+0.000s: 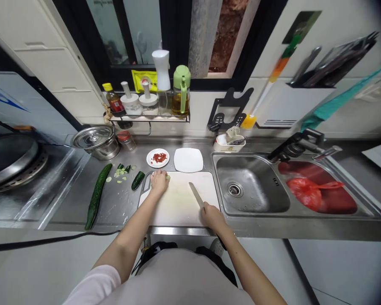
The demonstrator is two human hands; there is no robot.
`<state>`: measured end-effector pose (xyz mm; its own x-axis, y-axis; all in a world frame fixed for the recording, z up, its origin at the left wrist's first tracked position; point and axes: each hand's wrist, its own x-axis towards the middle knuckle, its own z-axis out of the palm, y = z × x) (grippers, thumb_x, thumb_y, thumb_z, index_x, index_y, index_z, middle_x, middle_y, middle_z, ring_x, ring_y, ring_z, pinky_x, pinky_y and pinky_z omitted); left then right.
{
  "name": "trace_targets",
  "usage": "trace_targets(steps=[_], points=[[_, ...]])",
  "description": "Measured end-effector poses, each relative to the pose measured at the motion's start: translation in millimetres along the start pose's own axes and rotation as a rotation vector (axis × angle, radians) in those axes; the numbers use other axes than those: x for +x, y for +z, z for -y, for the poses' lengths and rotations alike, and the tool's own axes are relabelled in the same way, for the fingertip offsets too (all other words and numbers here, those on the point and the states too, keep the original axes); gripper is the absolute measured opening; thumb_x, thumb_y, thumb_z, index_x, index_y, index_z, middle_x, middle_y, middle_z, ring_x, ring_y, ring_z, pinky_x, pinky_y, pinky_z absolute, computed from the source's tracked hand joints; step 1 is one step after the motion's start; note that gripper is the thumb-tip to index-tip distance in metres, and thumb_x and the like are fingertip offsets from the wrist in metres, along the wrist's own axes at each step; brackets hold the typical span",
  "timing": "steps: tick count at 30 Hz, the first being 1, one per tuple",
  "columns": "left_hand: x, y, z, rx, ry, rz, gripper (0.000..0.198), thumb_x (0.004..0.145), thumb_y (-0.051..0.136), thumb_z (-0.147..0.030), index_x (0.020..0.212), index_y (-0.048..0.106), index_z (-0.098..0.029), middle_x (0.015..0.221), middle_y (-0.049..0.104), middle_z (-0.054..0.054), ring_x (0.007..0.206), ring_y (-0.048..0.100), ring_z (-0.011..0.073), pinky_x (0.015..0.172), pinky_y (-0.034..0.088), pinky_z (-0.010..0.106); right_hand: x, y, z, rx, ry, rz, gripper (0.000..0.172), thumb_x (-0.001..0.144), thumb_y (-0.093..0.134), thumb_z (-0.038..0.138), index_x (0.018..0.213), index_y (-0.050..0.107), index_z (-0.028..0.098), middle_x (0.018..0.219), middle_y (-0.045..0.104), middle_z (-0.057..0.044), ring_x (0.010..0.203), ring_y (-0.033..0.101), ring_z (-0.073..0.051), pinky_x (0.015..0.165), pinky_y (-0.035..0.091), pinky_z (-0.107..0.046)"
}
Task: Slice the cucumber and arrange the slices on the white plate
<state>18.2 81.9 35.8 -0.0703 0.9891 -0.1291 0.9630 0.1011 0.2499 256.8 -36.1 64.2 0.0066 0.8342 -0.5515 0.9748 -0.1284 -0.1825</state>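
On the cutting board [178, 212], my right hand [213, 217] is wrapped around the knife [196, 195], blade angled away from me. My left hand [159, 182], well apart, sits at the far left, touching a small green piece [168, 178]; can't tell if it's gripped. Cucumber chunk [138, 181], long cucumber [97, 197] lie left of the board.

I see a plain T-shirt [178, 277], soft pinkish grey across the front and a paler pink on the short left sleeve [97, 281], which is loose and ends near the elbow. Beyond its edge show near-black bottoms [219, 266], trousers or shorts I cannot tell, and a light grey shoe [216, 246] dotted with dark spots. The left hand [159, 182] and right hand [213, 216] are bare, like the forearms [138, 220].
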Motion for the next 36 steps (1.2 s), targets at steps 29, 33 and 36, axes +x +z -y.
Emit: trace_targets(steps=[29, 33, 36], points=[[-48, 28.4, -10, -0.295, -0.13, 0.054, 0.027, 0.083, 0.056, -0.022, 0.107, 0.066, -0.026, 0.105, 0.07, 0.005, 0.106, 0.058, 0.0252, 0.091, 0.04, 0.037, -25, -3, 25, -0.067, -0.171, 0.047, 0.029, 0.096, 0.033, 0.02, 0.111, 0.058, 0.015, 0.103, 0.069, -0.015, 0.099, 0.065, -0.025, 0.077, 0.041, -0.032], [-47, 28.1, -11, -0.272, -0.141, 0.054, 0.024, 0.084, 0.056, -0.025, 0.105, 0.068, -0.027, 0.105, 0.07, 0.005, 0.11, 0.056, 0.0273, 0.092, 0.039, 0.04, -26, 2, 28, -0.072, -0.18, 0.033, 0.029, 0.096, 0.033, 0.019, 0.109, 0.058, 0.015, 0.101, 0.069, -0.015, 0.098, 0.065, -0.025, 0.076, 0.041, -0.032], [-45, 28.2, -12, -0.27, -0.147, 0.057, 0.022, 0.084, 0.057, -0.025, 0.103, 0.068, -0.028, 0.105, 0.071, 0.005, 0.11, 0.056, 0.0282, 0.092, 0.038, 0.042, -26, 5, 26, -0.084, -0.184, 0.027, 0.029, 0.096, 0.033, 0.019, 0.109, 0.059, 0.015, 0.101, 0.07, -0.015, 0.098, 0.065, -0.025, 0.076, 0.041, -0.031]])
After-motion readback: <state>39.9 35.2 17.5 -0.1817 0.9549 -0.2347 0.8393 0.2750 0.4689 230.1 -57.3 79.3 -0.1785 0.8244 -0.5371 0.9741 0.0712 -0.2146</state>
